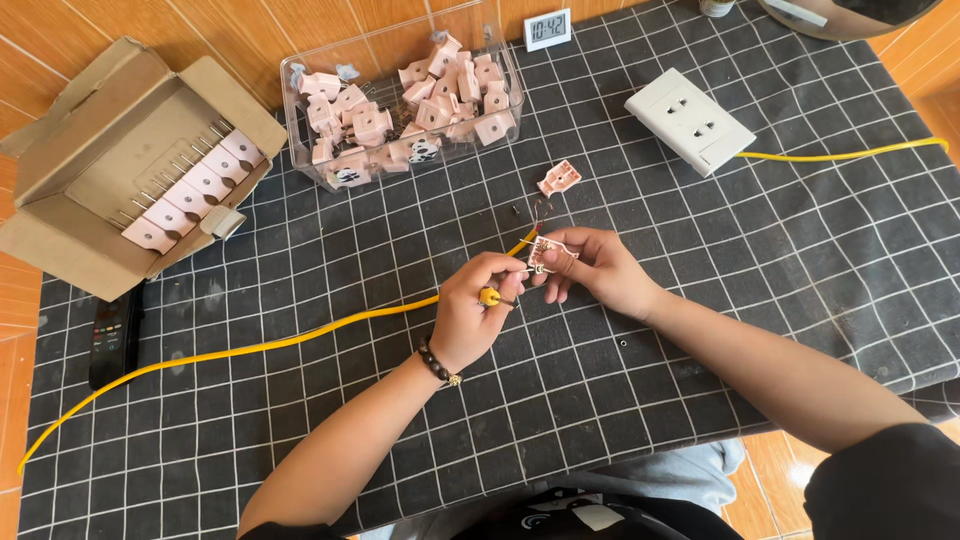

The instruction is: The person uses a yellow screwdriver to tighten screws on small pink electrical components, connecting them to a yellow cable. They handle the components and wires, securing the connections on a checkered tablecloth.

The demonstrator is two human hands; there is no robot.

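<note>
A person seated at the near edge worked over a black grid-patterned mat (700, 330) on a table. The left hand (470, 315) was clenched around a screwdriver with a yellow handle (489, 296), its tip directed at a pink plug half (548, 256) pinched between the fingers of the right hand (595, 268), near the middle of the mat. A beaded bracelet (438, 362) circled the left wrist. A yellow cable (250, 347) ran from the plug half leftward across the mat to the near left edge. Just beyond the hands lay a loose pink plug cover (559, 178), with a few small dark screws (516, 210) beside it. A black remote control (115, 335) rested at the left edge. Farther left sat an open cardboard box (80, 150) holding a row of pink plugs (190, 192) with metal pins. At the far middle stood a clear plastic container (300, 150) heaped with pink plug parts (410, 110). To the far right lay a white socket outlet (690, 120) on a second yellow cable (850, 153), and a small digital clock (547, 28) stood at the far edge.
</note>
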